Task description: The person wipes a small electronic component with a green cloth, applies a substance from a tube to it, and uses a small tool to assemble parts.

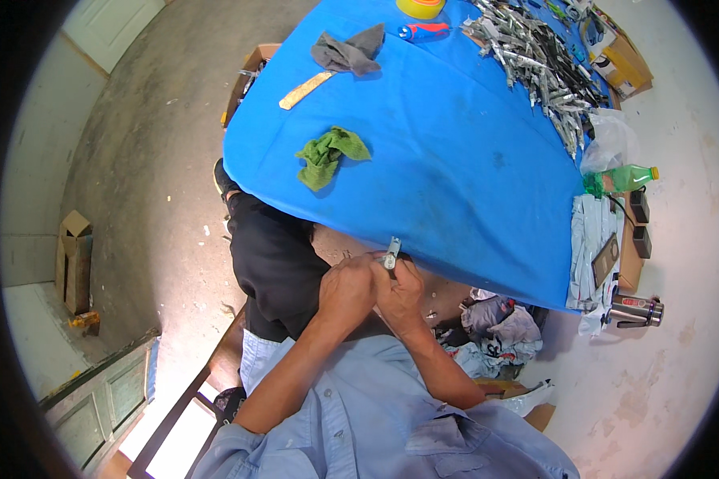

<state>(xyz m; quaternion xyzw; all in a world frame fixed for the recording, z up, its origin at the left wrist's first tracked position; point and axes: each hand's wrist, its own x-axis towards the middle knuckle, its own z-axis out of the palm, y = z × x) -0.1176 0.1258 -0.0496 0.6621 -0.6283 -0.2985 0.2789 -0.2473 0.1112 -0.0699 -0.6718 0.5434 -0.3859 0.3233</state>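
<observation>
Just off the near edge of the blue-covered table (455, 152), my two hands meet in front of my body. A small silvery metal piece (392, 254), narrow and rounded at its lower end, sticks up from the fingers of my right hand (402, 294), which is closed around it. Pressed up against that hand, my left hand (348, 286) is curled closed, its fingertips hidden behind the knuckles. Whatever the left fingers grip cannot be made out. The nearest thing on the table is a crumpled green cloth (327, 156).
A grey rag (350, 49), a flat wooden stick (305, 90), a red-blue tool (423, 31) and yellow tape (420, 8) lie farther back. Silvery and black strips (535, 64) are heaped at far right. A green bottle (619, 180) and steel flask (637, 311) are at right.
</observation>
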